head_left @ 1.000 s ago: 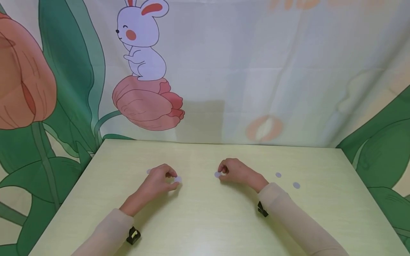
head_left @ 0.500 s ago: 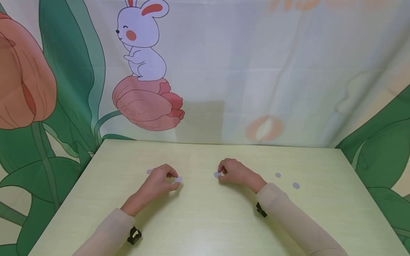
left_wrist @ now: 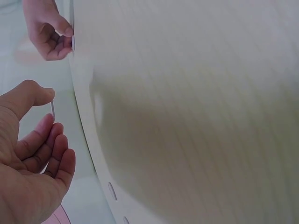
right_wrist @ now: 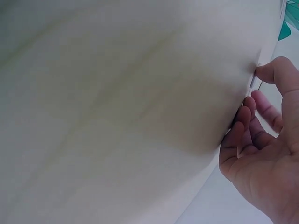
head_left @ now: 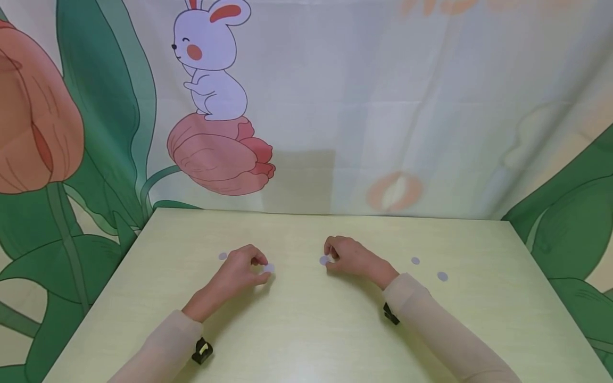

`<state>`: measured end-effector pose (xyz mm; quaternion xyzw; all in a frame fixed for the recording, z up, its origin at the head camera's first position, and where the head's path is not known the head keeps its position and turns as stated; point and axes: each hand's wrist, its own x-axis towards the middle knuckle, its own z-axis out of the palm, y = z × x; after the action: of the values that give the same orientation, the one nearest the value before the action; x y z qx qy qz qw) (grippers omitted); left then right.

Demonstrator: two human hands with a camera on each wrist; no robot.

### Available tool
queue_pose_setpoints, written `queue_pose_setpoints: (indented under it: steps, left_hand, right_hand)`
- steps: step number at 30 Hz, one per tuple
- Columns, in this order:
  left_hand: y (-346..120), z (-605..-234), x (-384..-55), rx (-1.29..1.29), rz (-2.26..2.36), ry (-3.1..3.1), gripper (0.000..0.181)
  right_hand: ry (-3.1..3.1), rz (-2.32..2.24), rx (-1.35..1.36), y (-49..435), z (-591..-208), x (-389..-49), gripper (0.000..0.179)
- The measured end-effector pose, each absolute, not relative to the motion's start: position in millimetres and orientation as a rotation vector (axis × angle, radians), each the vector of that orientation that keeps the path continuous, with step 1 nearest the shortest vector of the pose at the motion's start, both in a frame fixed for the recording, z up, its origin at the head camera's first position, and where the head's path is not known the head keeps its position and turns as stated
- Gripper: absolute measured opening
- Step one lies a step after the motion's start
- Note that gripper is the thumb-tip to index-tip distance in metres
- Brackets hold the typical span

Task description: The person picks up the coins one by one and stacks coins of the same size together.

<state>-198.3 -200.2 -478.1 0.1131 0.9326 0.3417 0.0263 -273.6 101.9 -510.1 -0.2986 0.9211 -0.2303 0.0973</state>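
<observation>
Just left of the table's middle, my left hand (head_left: 239, 268) pinches a small pale lilac disc (head_left: 269, 268) by its edges, between thumb and forefinger. The left wrist view shows this disc (left_wrist: 53, 109) edge-on, with a shadow on the table below. Across from it, my right hand (head_left: 351, 255) has thumb and forefinger at the edges of another lilac disc (head_left: 324, 260), close over the tabletop. In the right wrist view the thumb touches this disc (right_wrist: 253, 81), and the other fingers curl down near the surface.
One lilac disc (head_left: 222, 256) lies behind the left hand. Two more, a farther disc (head_left: 415, 260) and a nearer disc (head_left: 442, 276), lie right of the right hand. The pale table (head_left: 306, 330) ends at a printed curtain (head_left: 306, 106).
My left hand has drifted slightly right with its disc, showing more of the disc behind it. My right hand and its disc have barely shifted left.
</observation>
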Motion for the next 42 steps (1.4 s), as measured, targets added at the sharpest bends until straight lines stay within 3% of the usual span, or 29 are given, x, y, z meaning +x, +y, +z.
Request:
queue_pose_setpoints:
  steps: [14,42]
  left_hand:
    - [-195.3,-475.3,-199.3,0.376,1.045,2.881,0.022]
    - [-164.6,-472.3,-210.1,0.461,1.091,2.851,0.022]
  right_hand:
    - [2.716,-0.736,-0.97,104.8,-503.5,-271.2,0.014]
    - [2.661,-0.936,-0.779,106.0,-507.6,-272.3,0.013]
